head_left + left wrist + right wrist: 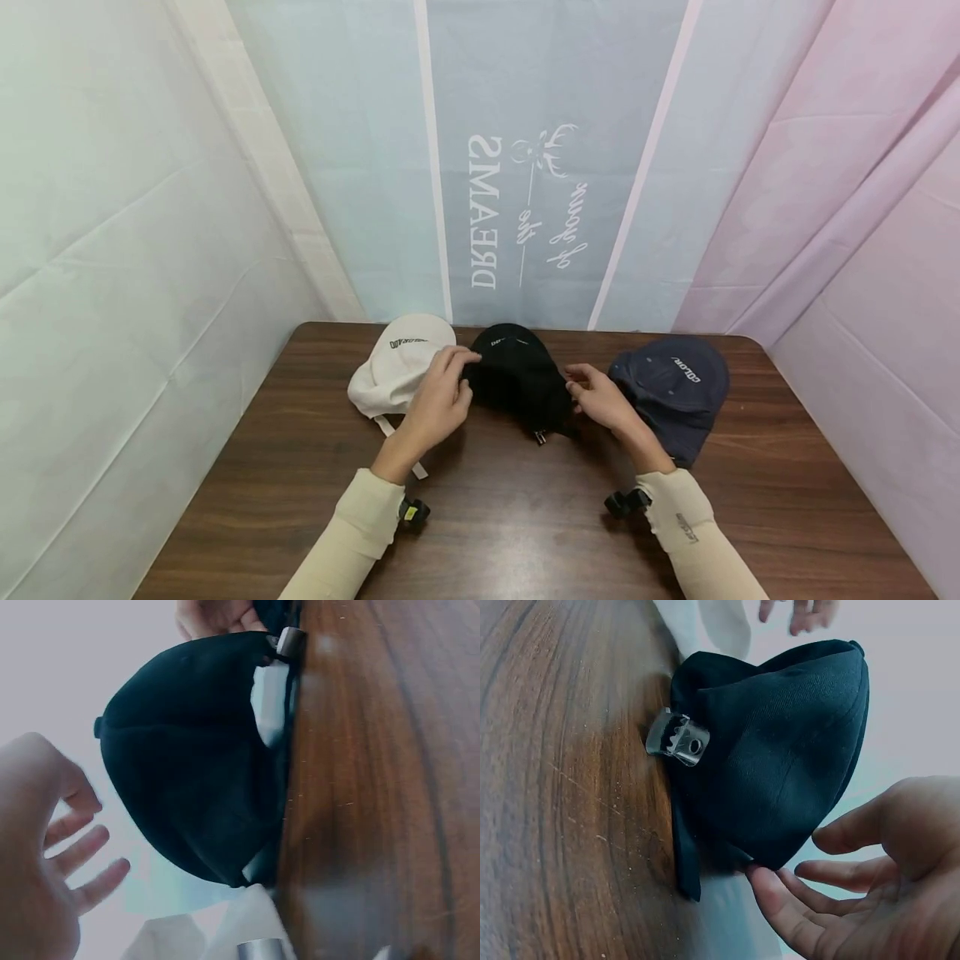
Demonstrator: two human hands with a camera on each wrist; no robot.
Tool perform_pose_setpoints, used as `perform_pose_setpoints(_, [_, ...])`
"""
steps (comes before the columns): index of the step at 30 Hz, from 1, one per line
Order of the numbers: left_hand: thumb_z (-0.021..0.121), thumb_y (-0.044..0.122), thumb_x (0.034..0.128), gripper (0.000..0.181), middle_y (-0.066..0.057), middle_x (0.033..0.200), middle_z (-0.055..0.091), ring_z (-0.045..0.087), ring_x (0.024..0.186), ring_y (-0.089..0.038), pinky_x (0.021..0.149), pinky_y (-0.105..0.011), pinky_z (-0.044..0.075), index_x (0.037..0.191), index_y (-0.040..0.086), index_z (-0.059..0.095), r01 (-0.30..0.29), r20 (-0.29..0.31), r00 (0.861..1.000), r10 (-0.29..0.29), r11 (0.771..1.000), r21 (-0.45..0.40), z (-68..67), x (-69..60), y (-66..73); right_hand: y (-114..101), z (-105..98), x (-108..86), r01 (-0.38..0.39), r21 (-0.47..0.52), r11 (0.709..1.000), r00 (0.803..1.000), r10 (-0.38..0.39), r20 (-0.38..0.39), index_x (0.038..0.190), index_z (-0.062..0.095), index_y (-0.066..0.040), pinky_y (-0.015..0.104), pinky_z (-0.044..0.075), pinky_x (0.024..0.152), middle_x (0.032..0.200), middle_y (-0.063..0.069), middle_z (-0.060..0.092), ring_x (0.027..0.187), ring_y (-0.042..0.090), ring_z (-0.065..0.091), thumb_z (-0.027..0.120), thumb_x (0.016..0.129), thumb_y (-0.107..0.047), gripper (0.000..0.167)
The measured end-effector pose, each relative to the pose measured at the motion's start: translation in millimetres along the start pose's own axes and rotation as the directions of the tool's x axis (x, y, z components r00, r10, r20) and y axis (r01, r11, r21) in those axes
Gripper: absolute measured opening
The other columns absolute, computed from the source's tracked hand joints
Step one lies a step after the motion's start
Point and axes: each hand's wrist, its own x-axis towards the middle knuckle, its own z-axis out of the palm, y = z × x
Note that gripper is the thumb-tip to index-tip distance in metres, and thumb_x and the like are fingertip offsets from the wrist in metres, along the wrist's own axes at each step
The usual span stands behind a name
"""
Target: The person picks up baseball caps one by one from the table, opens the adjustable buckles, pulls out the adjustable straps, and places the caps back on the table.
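A black baseball cap (pixel 517 375) sits in the middle of the table, and a metal buckle (pixel 682 739) shows on its back strap. My left hand (pixel 438 396) hovers at the cap's left side, fingers loosely bent. In the left wrist view a gap separates that hand from the black cloth, and it holds nothing. At the cap's right side is my right hand (pixel 603 400). In the right wrist view its fingertips (pixel 769 889) touch the cap's lower edge, without curling round it. A white cap (pixel 397 367) lies beside my left hand, a navy cap (pixel 675 392) beside my right.
The caps stand in a row near the far edge of the brown wooden table (pixel 510 533). A printed cloth backdrop (pixel 360 167) hangs behind it, with pale cloth at both sides. The white cap's strap (pixel 385 425) trails toward my left wrist.
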Motion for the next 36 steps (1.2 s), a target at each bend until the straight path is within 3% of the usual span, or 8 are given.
perform_pose_setpoints(1, [0.060,-0.009,0.0955,0.054,-0.009,0.151,0.055,0.055,0.133,-0.028,0.104,-0.042,0.051,0.146,0.009,0.060,-0.016,-0.006,1.000,0.016,1.000,-0.001,-0.3,1.3,0.4,-0.1,0.6,0.0,0.003,-0.005,1.000,1.000,-0.003,0.000,0.158,0.040,0.006,0.046,0.059,0.083,0.153,0.032,0.049,0.106,0.035,0.067,0.046,0.113,-0.011,0.048])
perform_pose_setpoints(4, [0.063,-0.008,0.0948,0.067,-0.011,0.164,0.046,0.046,0.150,-0.035,0.119,-0.054,0.043,0.157,0.012,0.052,-0.076,0.048,0.996,0.076,0.997,0.000,0.5,2.4,0.3,-0.2,1.8,-0.2,0.018,-0.028,0.999,1.000,-0.018,-0.004,0.157,0.042,0.006,0.043,0.057,0.082,0.153,0.032,0.050,0.101,0.033,0.068,0.047,0.113,-0.011,0.048])
perform_pose_setpoints(8, [0.064,-0.008,0.0949,0.068,-0.014,0.162,0.050,0.045,0.152,-0.040,0.122,-0.060,0.040,0.158,0.014,0.052,-0.121,0.137,0.983,0.120,0.993,-0.001,5.9,-1.2,-1.5,-0.5,3.9,0.1,0.030,-0.068,0.997,1.000,-0.030,0.003,0.156,0.045,0.005,0.038,0.053,0.074,0.150,0.031,0.052,0.092,0.030,0.068,0.049,0.113,-0.015,0.047])
perform_pose_setpoints(10, [0.064,-0.007,0.0957,0.067,-0.014,0.160,0.052,0.046,0.152,-0.041,0.122,-0.056,0.042,0.158,0.014,0.052,-0.105,0.180,0.978,0.105,0.994,-0.009,8.1,-3.1,-2.3,-0.6,5.3,0.7,0.032,-0.097,0.995,0.999,-0.032,0.008,0.155,0.046,0.004,0.040,0.053,0.076,0.149,0.030,0.054,0.095,0.034,0.068,0.049,0.113,-0.017,0.047])
perform_pose_setpoints(16, [0.063,-0.004,0.0990,0.064,-0.011,0.164,0.049,0.039,0.157,-0.038,0.124,-0.054,0.039,0.159,0.014,0.050,-0.022,0.293,0.956,0.030,0.999,-0.031,9.0,-4.4,-3.1,-0.2,7.7,1.8,0.061,-0.197,0.979,0.998,-0.061,0.005,0.152,0.050,0.006,0.053,0.053,0.095,0.151,0.031,0.053,0.128,0.045,0.061,0.050,0.112,-0.016,0.045])
perform_pose_setpoints(22, [0.062,0.000,0.1015,0.063,-0.012,0.167,0.045,0.032,0.161,-0.038,0.126,-0.058,0.036,0.161,0.013,0.047,0.045,0.375,0.926,-0.032,0.999,-0.024,9.8,-8.1,-4.6,-0.8,9.7,1.0,0.070,-0.220,0.973,0.998,-0.070,0.010,0.151,0.052,0.005,0.058,0.052,0.101,0.153,0.034,0.049,0.133,0.050,0.058,0.050,0.112,-0.017,0.045])
perform_pose_setpoints(30, [0.061,0.002,0.1028,0.064,-0.008,0.170,0.041,0.028,0.163,-0.035,0.128,-0.057,0.033,0.163,0.015,0.044,0.067,0.402,0.914,-0.054,0.998,-0.018,9.3,-9.4,-2.6,-0.3,8.7,-1.0,0.072,-0.225,0.972,0.997,-0.072,0.009,0.151,0.053,0.004,0.060,0.052,0.104,0.155,0.034,0.048,0.134,0.050,0.057,0.051,0.112,-0.017,0.044])
perform_pose_setpoints(36, [0.061,0.001,0.1025,0.064,-0.009,0.170,0.041,0.028,0.163,-0.037,0.128,-0.057,0.032,0.163,0.014,0.044,0.061,0.399,0.916,-0.049,0.998,-0.019,9.2,-9.3,-2.4,-1.4,6.9,-2.3,0.084,-0.224,0.971,0.996,-0.085,0.005,0.150,0.054,0.004,0.058,0.054,0.101,0.152,0.033,0.050,0.131,0.049,0.060,0.051,0.113,-0.018,0.043])
